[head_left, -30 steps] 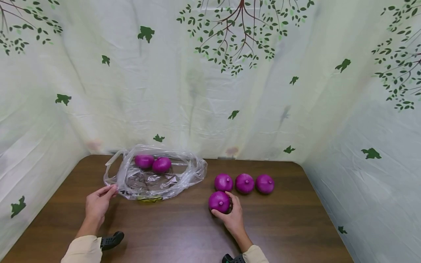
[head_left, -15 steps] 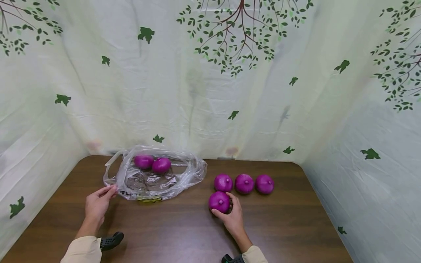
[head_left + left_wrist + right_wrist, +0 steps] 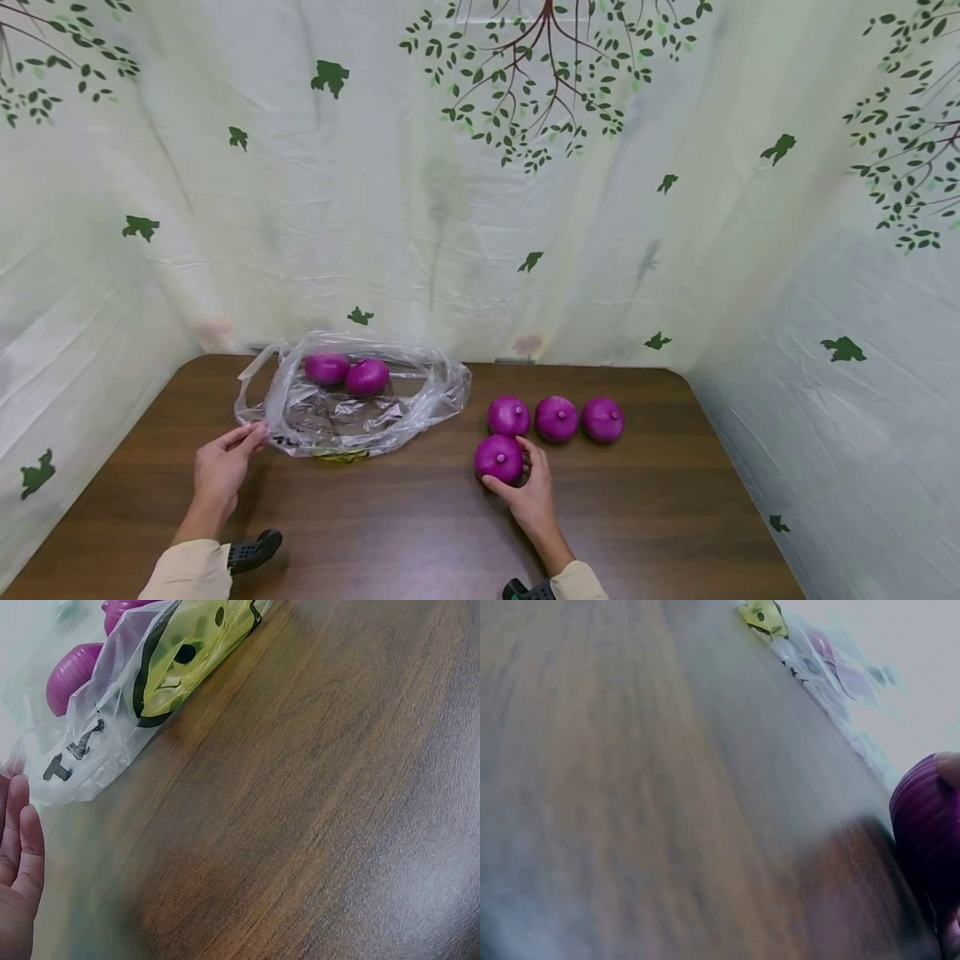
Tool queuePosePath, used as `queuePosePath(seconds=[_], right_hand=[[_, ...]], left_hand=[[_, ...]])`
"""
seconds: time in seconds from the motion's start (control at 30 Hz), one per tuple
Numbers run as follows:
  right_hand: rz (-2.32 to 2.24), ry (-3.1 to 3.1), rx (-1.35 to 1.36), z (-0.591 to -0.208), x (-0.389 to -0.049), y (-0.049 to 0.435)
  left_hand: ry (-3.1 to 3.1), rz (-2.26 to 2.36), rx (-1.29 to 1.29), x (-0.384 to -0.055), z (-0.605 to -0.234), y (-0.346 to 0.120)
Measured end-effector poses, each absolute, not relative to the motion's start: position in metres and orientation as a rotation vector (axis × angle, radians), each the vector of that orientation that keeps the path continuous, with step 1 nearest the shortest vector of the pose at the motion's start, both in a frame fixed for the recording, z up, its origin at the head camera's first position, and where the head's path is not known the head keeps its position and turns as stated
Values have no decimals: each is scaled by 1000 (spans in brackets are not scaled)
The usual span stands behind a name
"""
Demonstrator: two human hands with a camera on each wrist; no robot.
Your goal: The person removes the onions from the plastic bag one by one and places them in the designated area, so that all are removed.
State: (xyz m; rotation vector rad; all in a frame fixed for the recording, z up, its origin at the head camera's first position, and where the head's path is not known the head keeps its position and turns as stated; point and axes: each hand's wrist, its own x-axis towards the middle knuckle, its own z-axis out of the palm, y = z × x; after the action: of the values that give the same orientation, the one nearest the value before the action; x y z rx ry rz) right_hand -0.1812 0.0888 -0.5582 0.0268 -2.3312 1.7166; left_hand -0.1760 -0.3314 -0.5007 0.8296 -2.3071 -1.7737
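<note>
My left hand [image 3: 221, 467] pinches the near left edge of a clear plastic bag [image 3: 405, 429] between thumb and fingertips. The bag lies with its mouth spread wide, and two purple onions [image 3: 367, 377] sit inside toward the back. In the left wrist view the bag [image 3: 97, 761] shows black lettering and a yellow printed patch. My right hand [image 3: 534, 500] grips another purple onion [image 3: 498, 458], thumb on the near side and fingers round the right side. That onion [image 3: 926, 825] shows at the right edge of the right wrist view. Directly behind it stands one of three onions [image 3: 557, 418] in a row.
The brown wooden table [image 3: 390, 533] ends at the back against a pale curtain [image 3: 465, 208] printed with leaves and branches. Curtain also hangs along both sides. A black strapped device [image 3: 255, 552] is worn on the left wrist, with another [image 3: 528, 590] on the right.
</note>
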Motion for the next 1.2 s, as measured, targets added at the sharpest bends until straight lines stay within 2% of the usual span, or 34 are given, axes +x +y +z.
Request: queuePosePath(seconds=[0.43,0.9,1.2], right_hand=[[1771,-2342,43,-547,-182,96],[1809,-2282,8,-499,-189,92],[1938,-2211,91,-445,-178,65]], left_hand=[[-2340,-1738,865,-177,-501,-331],[-2261,-1788,872,-178,-501,-331],[-2196,-1812,829,-177,-502,-330]])
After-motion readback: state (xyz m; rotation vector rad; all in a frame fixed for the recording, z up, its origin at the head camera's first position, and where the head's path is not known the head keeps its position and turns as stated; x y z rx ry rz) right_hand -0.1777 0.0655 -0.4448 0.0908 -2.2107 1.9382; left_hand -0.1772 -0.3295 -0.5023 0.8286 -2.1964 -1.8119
